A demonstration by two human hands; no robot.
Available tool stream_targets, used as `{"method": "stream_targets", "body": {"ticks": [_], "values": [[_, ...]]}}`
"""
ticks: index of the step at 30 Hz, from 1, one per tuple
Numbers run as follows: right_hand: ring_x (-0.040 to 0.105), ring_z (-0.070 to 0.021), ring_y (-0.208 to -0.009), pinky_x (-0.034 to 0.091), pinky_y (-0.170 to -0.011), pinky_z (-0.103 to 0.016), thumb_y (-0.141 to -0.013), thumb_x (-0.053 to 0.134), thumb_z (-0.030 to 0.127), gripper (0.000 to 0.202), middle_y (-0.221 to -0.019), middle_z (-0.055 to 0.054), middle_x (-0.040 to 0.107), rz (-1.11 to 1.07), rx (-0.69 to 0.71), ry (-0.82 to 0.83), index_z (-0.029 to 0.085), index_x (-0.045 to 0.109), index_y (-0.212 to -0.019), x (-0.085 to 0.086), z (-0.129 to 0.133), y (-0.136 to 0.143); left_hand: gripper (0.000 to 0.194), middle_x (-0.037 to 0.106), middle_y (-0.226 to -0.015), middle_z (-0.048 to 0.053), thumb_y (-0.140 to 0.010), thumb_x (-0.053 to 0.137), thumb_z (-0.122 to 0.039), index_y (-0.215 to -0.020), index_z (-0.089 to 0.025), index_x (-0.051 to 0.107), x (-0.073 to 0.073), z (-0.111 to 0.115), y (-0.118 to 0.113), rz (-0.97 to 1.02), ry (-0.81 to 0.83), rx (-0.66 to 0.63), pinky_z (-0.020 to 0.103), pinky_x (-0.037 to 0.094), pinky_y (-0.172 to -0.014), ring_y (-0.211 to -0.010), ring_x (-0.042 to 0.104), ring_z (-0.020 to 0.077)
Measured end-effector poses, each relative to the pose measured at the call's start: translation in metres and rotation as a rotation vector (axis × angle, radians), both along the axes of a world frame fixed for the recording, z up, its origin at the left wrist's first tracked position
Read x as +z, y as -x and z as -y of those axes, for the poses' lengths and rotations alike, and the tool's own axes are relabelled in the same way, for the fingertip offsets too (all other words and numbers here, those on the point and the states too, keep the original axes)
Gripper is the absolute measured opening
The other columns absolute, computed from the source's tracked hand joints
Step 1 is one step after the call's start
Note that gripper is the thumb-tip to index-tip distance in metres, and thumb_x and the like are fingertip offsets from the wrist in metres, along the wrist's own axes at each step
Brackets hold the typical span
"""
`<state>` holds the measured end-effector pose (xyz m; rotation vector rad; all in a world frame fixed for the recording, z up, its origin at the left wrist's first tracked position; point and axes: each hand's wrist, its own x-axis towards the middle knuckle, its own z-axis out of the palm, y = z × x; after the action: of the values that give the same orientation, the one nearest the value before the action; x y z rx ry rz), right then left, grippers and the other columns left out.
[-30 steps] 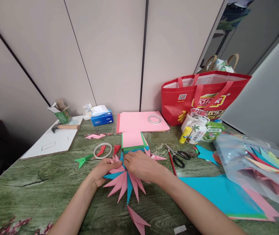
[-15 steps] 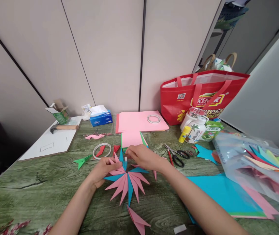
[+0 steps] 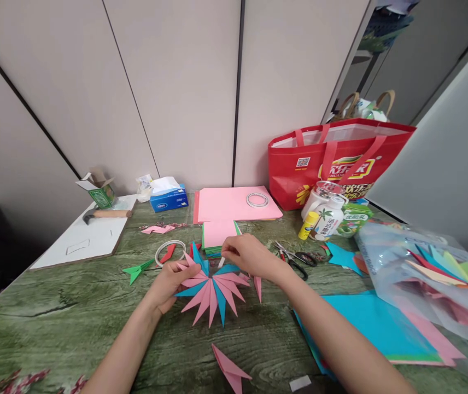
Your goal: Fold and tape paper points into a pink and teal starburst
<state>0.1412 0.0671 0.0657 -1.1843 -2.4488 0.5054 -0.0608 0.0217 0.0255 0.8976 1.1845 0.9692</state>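
Observation:
A folded-paper star (image 3: pixel 207 302) with pink and blue points hangs over the middle of the table. My left hand (image 3: pixel 169 285) pinches its left side, thumb on the pink points. Above the star's upper right, my right hand (image 3: pixel 251 256) is closed with fingertips together on a small white strip (image 3: pixel 221 262). That strip looks like tape or its backing; I cannot tell if it touches the star. Close to my right wrist is a loose pink folded piece (image 3: pixel 257 287). Another pink folded piece (image 3: pixel 230 368) lies in front of the star.
Behind the star are stacked paper squares (image 3: pixel 218 232) and a tape roll (image 3: pixel 170 253). Scissors (image 3: pixel 297 260), a glue stick (image 3: pixel 308 224) and a red bag (image 3: pixel 295 164) stand to the right. Blue sheets (image 3: pixel 365 323) lie under my right forearm. A hammer (image 3: pixel 109 213) rests on a white board at left.
My right hand has moved slightly right and away from the star's centre with the white strip. The star has tilted and risen a little in my left hand.

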Motion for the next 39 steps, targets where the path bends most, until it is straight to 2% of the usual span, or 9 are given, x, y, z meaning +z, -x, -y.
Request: {"method": "stream_targets", "body": {"ticks": [6,10,13,15,18,23,27,31,39], "values": [[0.056,-0.01,-0.055,0.041,-0.051,-0.02,-0.075,0.057,0.019,0.006,-0.065,-0.002,0.062,-0.591,0.344,0.456,0.014,0.06,-0.076,0.026,-0.003,-0.044,0.026,0.052,-0.042,-0.002,-0.058,0.072,-0.03,-0.049,-0.009,0.058,0.003,0.0,0.001,0.013,0.027,-0.062,0.016,0.03,-0.038,-0.037,0.041,0.0043],[0.063,-0.0138,-0.063,0.046,-0.05,-0.021,-0.075,0.058,0.023,0.007,-0.063,-0.001,0.066,-0.933,1.33,0.739,0.019,0.06,-0.07,0.05,0.003,-0.069,0.027,0.051,-0.04,-0.002,-0.057,0.073,-0.029,-0.048,-0.009,0.057,0.003,0.001,0.0,0.023,0.031,-0.07,0.015,0.028,-0.036,-0.035,0.039,0.0033],[0.065,-0.0204,-0.073,0.044,-0.05,-0.025,-0.08,0.043,0.041,0.039,-0.053,0.001,0.062,-0.322,2.337,0.949,0.017,0.06,-0.055,0.054,0.007,-0.072,0.024,0.053,-0.041,-0.002,-0.057,0.073,-0.028,-0.051,-0.009,0.059,0.0,0.001,0.0,0.021,0.037,-0.076,0.015,0.029,-0.037,-0.036,0.041,0.0038],[0.064,-0.0213,-0.076,0.041,-0.051,-0.028,-0.082,0.031,0.05,0.053,-0.054,0.001,0.061,0.005,2.571,0.86,0.013,0.062,-0.059,0.05,0.007,-0.073,0.024,0.054,-0.043,-0.001,-0.057,0.073,-0.029,-0.052,-0.009,0.06,0.0,0.002,0.0,0.002,0.041,-0.084,0.016,0.03,-0.037,-0.036,0.042,0.0043],[0.063,-0.0138,-0.058,0.044,-0.05,-0.022,-0.072,0.05,0.052,0.04,-0.049,0.001,0.06,-0.396,1.23,0.539,0.018,0.058,-0.052,0.041,0.003,-0.074,0.024,0.055,-0.043,0.0,-0.056,0.073,-0.029,-0.053,-0.009,0.061,0.002,0.003,0.0,-0.028,0.045,-0.134,0.016,0.028,-0.036,-0.035,0.041,0.0043],[0.06,-0.0144,-0.066,0.041,-0.057,-0.022,-0.065,0.064,0.028,0.014,-0.071,-0.004,0.065,0.078,0.163,0.233,0.016,0.064,-0.073,0.019,-0.005,-0.047,0.026,0.052,-0.041,-0.001,-0.055,0.074,-0.029,-0.048,-0.009,0.06,0.009,0.005,0.001,-0.078,0.046,-0.227,0.015,0.024,-0.034,-0.034,0.039,0.0035],[0.06,-0.02,-0.073,0.037,-0.055,-0.022,-0.055,0.071,0.023,0.024,-0.077,-0.005,0.066,0.491,0.081,0.193,0.019,0.065,-0.078,-0.003,-0.004,-0.016,0.025,0.054,-0.042,-0.001,-0.055,0.074,-0.029,-0.049,-0.01,0.059,0.008,0.005,0.001,-0.075,0.045,-0.217,0.015,0.024,-0.034,-0.035,0.04,0.0039],[0.061,-0.0205,-0.071,0.036,-0.053,-0.022,-0.057,0.069,0.018,0.025,-0.076,-0.007,0.067,0.504,0.143,0.193,0.016,0.065,-0.082,-0.015,-0.002,-0.004,0.025,0.054,-0.045,0.0,-0.056,0.074,-0.029,-0.051,-0.01,0.059,0.004,0.003,0.001,-0.059,0.033,-0.179,0.015,0.027,-0.036,-0.037,0.041,0.0039],[0.059,-0.0131,-0.058,0.047,-0.059,-0.025,-0.062,0.066,0.029,0.022,-0.063,-0.001,0.063,-0.577,0.088,0.762,0.012,0.059,-0.074,-0.02,-0.01,0.0,0.026,0.049,-0.042,-0.004,-0.058,0.072,-0.03,-0.049,-0.01,0.057,0.006,0.005,0.0,-0.083,-0.036,-0.126,0.015,0.025,-0.037,-0.037,0.036,0.0028]]}}
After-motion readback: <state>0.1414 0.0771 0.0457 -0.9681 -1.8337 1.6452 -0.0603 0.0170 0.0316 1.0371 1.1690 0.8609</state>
